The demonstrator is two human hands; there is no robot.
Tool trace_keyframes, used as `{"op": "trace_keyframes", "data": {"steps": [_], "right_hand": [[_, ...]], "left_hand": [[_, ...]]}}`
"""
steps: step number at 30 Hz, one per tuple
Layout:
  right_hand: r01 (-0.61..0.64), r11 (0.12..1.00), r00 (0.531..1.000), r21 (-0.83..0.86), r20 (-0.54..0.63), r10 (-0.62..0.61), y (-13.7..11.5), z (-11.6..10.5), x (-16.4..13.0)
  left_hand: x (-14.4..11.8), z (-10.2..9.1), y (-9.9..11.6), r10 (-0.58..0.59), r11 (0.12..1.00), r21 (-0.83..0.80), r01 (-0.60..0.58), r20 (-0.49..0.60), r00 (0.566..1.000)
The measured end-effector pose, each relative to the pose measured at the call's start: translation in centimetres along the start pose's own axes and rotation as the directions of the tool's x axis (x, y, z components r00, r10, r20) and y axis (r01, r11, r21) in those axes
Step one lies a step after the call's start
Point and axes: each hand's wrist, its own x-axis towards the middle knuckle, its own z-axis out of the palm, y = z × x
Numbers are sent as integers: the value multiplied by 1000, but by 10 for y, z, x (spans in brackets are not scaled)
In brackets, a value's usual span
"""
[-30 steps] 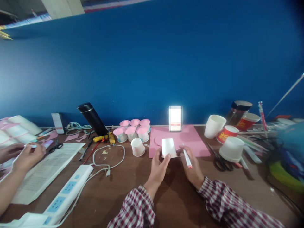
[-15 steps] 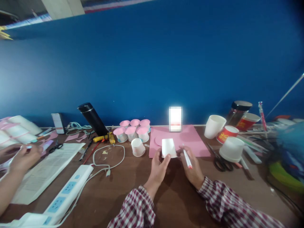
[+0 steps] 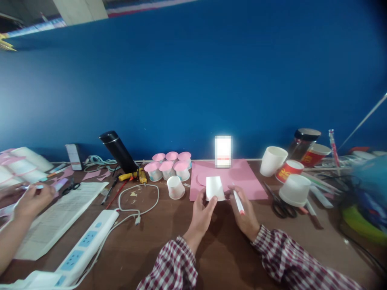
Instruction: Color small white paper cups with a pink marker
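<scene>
**Cup held steady on pink sheet, marker poised beside it**

Hardly anything has shifted since the earlier frame: only a co-worker's hand point(image 3: 32, 200) at far left has moved slightly over a printed sheet point(image 3: 57, 217).

Nearest, the left hand point(image 3: 202, 212) is curled partly shut, thumb and fingers pinching the white paper cup point(image 3: 215, 187), which stands upside down on the near edge of the pink paper point(image 3: 242, 177). The right hand point(image 3: 245, 213) is closed around a white marker point(image 3: 238, 201), its tip just beside the cup's base.

My judgement of the risk: the cup is light and sits right at the sheet's edge, so a loose pinch could let it slide or tip under the marker, and the line would wander. The loose paper itself could also creep on the wood.

The brown table point(image 3: 157, 241) is crowded: a power strip point(image 3: 87, 241) and cable to the left, scissors point(image 3: 279, 203) to the right. Farther back stand pink-topped cups point(image 3: 169, 165), a black flask point(image 3: 117, 151) and a jar point(image 3: 304, 141), against a deep blue wall point(image 3: 193, 80).
</scene>
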Motion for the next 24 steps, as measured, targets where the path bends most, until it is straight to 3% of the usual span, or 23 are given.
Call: {"op": "trace_keyframes", "data": {"steps": [24], "right_hand": [[-22, 1000, 1000, 15, 2, 22, 1, 1, 0]], "left_hand": [[0, -1, 1, 15, 1000, 17, -16, 10, 1000]]}}
